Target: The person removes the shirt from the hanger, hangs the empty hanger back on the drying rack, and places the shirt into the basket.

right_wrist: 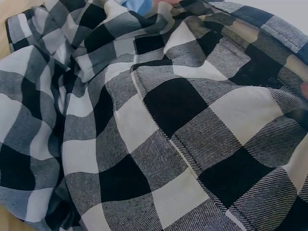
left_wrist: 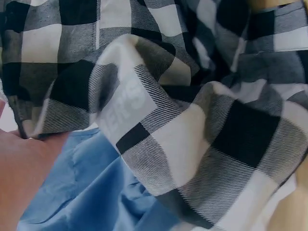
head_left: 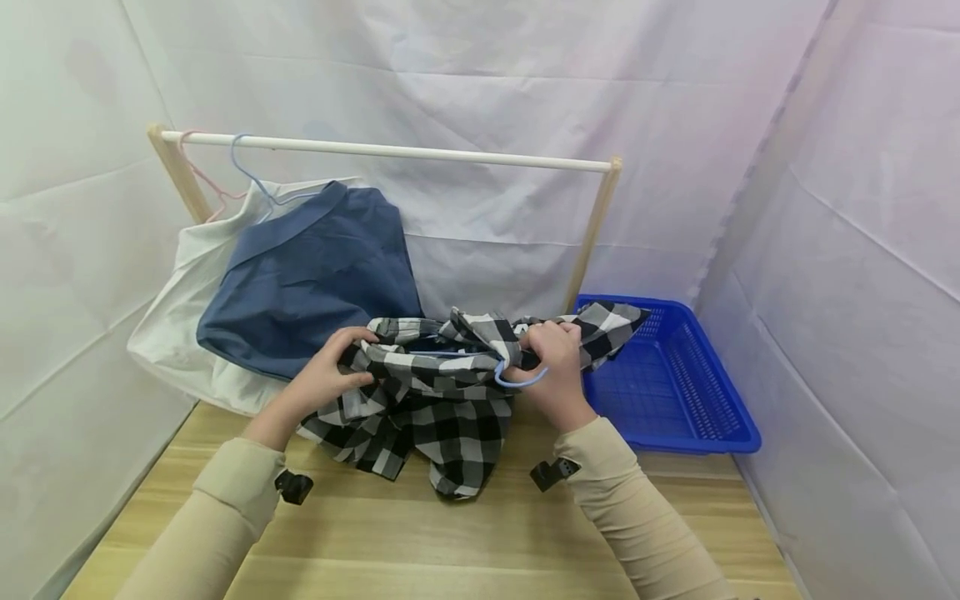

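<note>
Both hands hold the checked shirt [head_left: 435, 392] over the counter [head_left: 450, 533]: left hand [head_left: 326, 379] grips its collar edge, right hand [head_left: 551, 367] clutches cloth and a blue hanger [head_left: 517, 379]. Only the head view shows the rail [head_left: 390, 152] and basket [head_left: 675, 383]; wrist views show only cloth.

White sheeting [head_left: 525, 75] drapes the walls behind a light wooden table [head_left: 420, 533] under soft, even light.

sleeves: beige, long | wrists: blk cam clips | hands: bare
</note>
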